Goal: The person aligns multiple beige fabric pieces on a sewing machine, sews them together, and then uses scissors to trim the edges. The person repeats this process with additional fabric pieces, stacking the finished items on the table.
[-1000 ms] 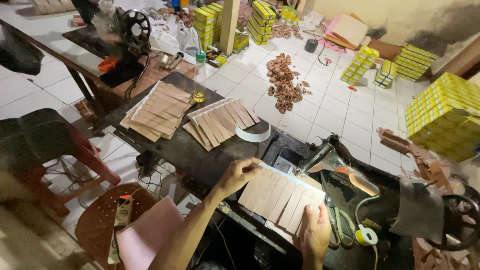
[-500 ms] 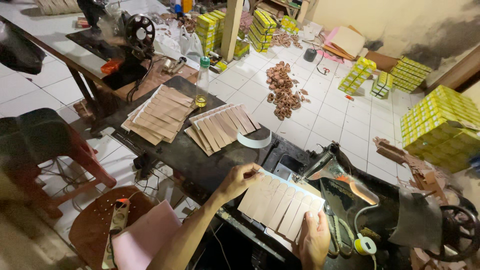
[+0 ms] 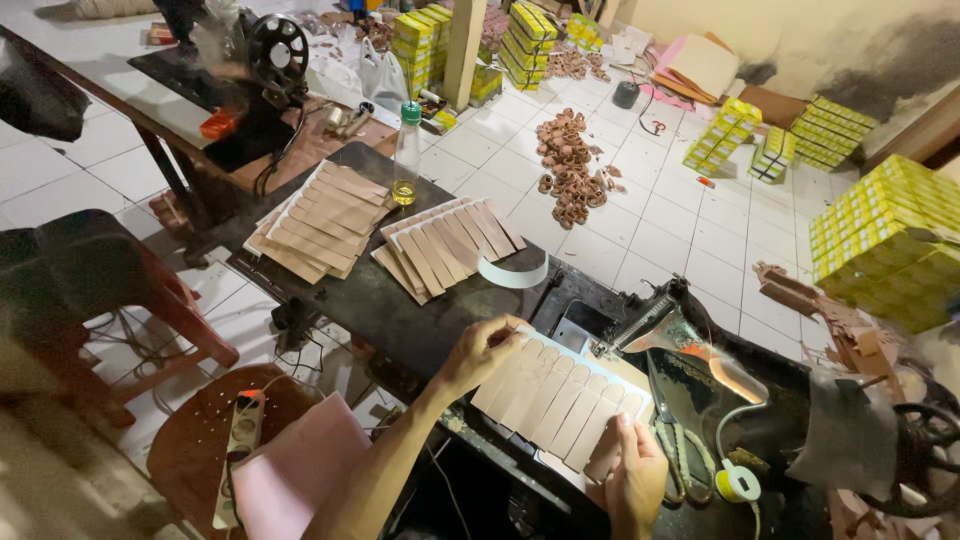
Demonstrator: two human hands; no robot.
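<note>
A white card [image 3: 560,400] covered with a row of overlapping tan leather strips lies on the black sewing machine table [image 3: 440,320], just in front of the sewing machine [image 3: 700,350]. My left hand [image 3: 485,352] presses on the card's left end with fingers curled on the strips. My right hand [image 3: 632,470] grips the card's near right corner, thumb on top. Two fanned stacks of similar strip cards, one [image 3: 445,245] and another [image 3: 315,220], rest further left on the table.
A roll of white tape [image 3: 512,272] and a clear bottle [image 3: 405,155] stand by the stacks. Scissors [image 3: 672,450] lie near my right hand. A second sewing machine [image 3: 260,70], stools [image 3: 90,280], yellow boxes [image 3: 880,240] and a heap of leather pieces [image 3: 570,170] fill the tiled floor.
Both hands have stayed on the strip card; it has barely shifted. The camera view has tilted slightly.
</note>
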